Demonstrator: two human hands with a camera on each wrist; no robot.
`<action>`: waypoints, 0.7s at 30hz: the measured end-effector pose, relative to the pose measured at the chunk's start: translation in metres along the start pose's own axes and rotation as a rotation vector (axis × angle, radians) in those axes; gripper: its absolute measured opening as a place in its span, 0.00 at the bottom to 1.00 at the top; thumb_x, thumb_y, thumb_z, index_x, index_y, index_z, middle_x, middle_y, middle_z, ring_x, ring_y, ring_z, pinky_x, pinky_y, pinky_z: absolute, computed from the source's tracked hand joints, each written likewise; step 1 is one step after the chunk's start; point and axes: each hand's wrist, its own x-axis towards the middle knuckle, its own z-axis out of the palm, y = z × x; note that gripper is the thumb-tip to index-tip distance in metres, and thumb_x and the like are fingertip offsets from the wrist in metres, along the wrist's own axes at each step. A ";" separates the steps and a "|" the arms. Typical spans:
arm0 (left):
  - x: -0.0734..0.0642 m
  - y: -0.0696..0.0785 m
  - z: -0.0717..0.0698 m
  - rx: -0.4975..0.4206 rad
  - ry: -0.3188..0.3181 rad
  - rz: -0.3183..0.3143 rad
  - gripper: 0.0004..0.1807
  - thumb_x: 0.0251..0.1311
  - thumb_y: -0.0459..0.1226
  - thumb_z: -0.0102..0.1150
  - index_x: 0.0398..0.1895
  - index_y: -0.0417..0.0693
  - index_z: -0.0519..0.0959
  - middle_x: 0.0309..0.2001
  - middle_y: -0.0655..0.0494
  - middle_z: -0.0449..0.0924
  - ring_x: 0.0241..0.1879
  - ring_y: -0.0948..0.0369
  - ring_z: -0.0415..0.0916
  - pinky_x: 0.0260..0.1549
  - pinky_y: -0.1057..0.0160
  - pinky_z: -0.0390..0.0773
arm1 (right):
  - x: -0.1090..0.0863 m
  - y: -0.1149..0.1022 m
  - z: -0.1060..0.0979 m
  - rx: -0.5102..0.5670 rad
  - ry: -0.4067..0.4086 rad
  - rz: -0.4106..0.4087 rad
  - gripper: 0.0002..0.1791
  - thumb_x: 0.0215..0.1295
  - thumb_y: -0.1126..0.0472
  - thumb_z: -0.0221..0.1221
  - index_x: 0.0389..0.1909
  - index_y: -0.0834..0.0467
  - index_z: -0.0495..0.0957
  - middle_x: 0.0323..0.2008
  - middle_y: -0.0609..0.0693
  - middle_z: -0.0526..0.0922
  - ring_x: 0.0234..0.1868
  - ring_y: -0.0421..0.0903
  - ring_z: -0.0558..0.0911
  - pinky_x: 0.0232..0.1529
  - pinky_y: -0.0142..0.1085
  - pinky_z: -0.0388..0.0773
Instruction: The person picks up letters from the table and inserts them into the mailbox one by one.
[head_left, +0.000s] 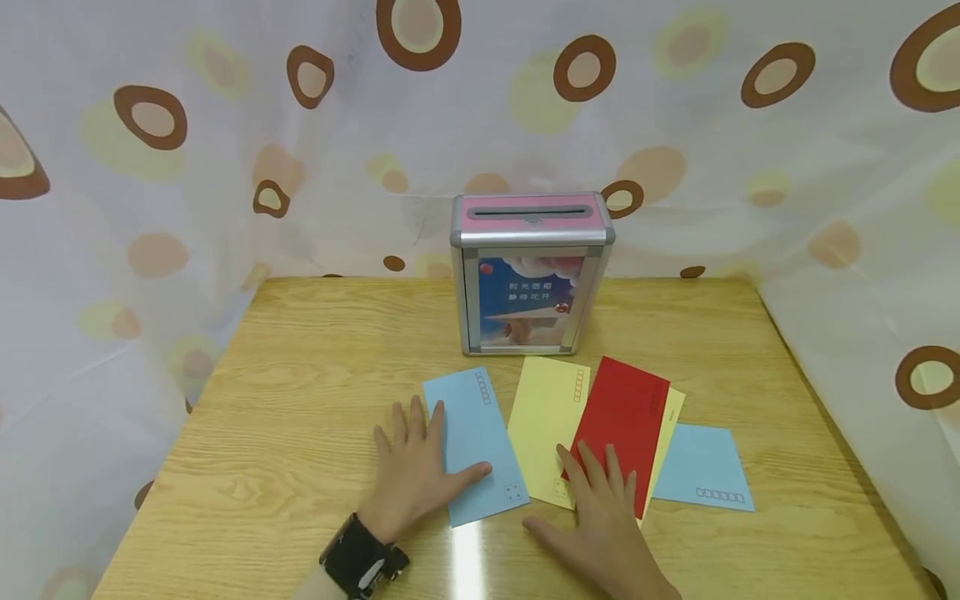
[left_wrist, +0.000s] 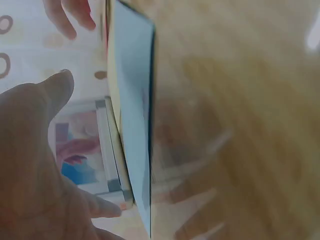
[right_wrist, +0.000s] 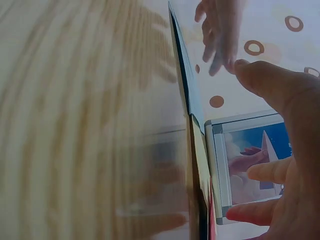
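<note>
In the head view my left hand (head_left: 417,471) is spread over the left edge of a blue envelope (head_left: 476,442), thumb stretched across it. My right hand (head_left: 600,525) has its fingers extended over the lower end of a red envelope (head_left: 622,417). A yellow envelope (head_left: 546,425) lies between the two, and another yellow one (head_left: 670,417) shows from under the red. A second blue envelope (head_left: 705,467) sits at the far right, partly covered. Both wrist views show the hands with straight fingers above the paper, nothing gripped.
Behind the envelopes stands a pink and silver letter box (head_left: 532,275) with a slot in its top and a picture on its front. The wooden table (head_left: 315,358) meets a patterned cloth (head_left: 480,125) at the back and on both sides.
</note>
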 end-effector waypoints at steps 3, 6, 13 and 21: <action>0.012 -0.006 -0.003 0.004 -0.035 -0.030 0.65 0.44 0.83 0.36 0.76 0.46 0.52 0.75 0.31 0.43 0.71 0.33 0.35 0.62 0.23 0.43 | -0.001 0.003 -0.001 -0.007 -0.006 0.017 0.51 0.49 0.29 0.64 0.70 0.53 0.64 0.69 0.63 0.63 0.70 0.72 0.49 0.59 0.79 0.45; 0.023 -0.011 -0.005 -0.003 -0.056 -0.047 0.65 0.46 0.82 0.37 0.76 0.46 0.52 0.75 0.31 0.42 0.71 0.32 0.33 0.62 0.23 0.41 | -0.002 0.006 -0.003 -0.011 -0.021 0.042 0.51 0.50 0.28 0.63 0.70 0.54 0.64 0.69 0.63 0.63 0.70 0.71 0.49 0.59 0.79 0.45; 0.045 -0.023 -0.010 -0.027 -0.049 -0.074 0.65 0.46 0.82 0.35 0.75 0.42 0.55 0.74 0.30 0.46 0.71 0.31 0.37 0.61 0.21 0.42 | -0.005 0.008 -0.001 -0.017 -0.037 0.055 0.52 0.50 0.28 0.63 0.71 0.53 0.62 0.70 0.63 0.62 0.70 0.71 0.48 0.59 0.79 0.45; 0.063 -0.032 -0.016 -0.074 -0.053 -0.071 0.58 0.49 0.72 0.57 0.71 0.36 0.61 0.71 0.27 0.51 0.69 0.28 0.39 0.59 0.21 0.47 | -0.005 0.007 -0.004 0.027 -0.021 0.049 0.51 0.50 0.32 0.66 0.71 0.53 0.62 0.71 0.63 0.60 0.71 0.70 0.49 0.59 0.78 0.46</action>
